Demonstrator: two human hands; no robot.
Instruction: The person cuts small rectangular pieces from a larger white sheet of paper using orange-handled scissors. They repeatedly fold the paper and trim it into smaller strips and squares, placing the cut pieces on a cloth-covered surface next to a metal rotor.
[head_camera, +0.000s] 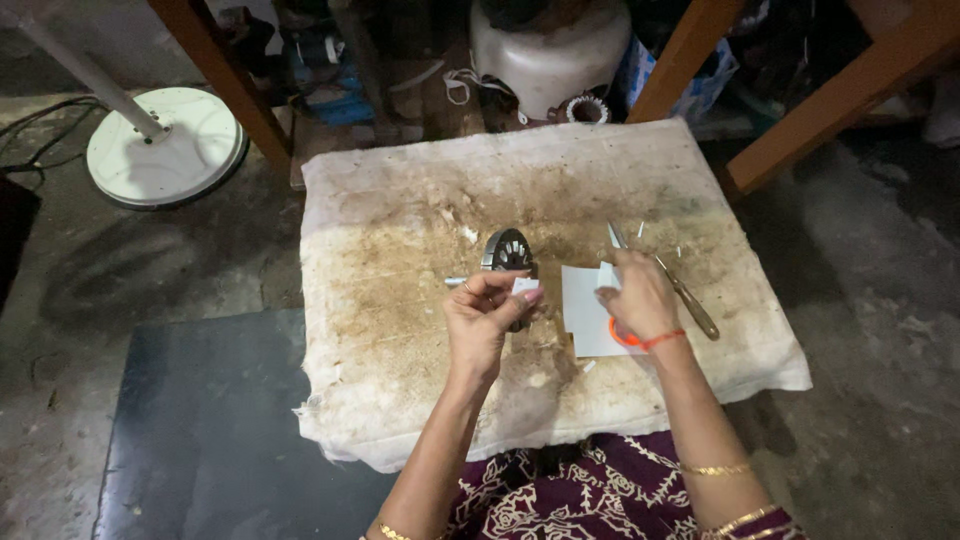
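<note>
While both hands hovered over the stained cloth, the left hand pinched a small white paper slip between thumb and fingertips, its grip closed on that slip. The right hand was closed on another white scrap at its upper left edge. The slip lay to the left of the right hand, with a narrow gap between the 2 hands, so the left was the nearer one. Just behind the left hand stood a round metal part with slots, and a thin metal pin poked out leftward below it. Under the right hand lay a white paper sheet, roughly square, with an orange mark at its lower right. Scissors lay beside it, their long axis running from upper left to lower right, handle toward the cloth's right edge. Beyond the cloth sat a round white fan base on the floor at far left.
</note>
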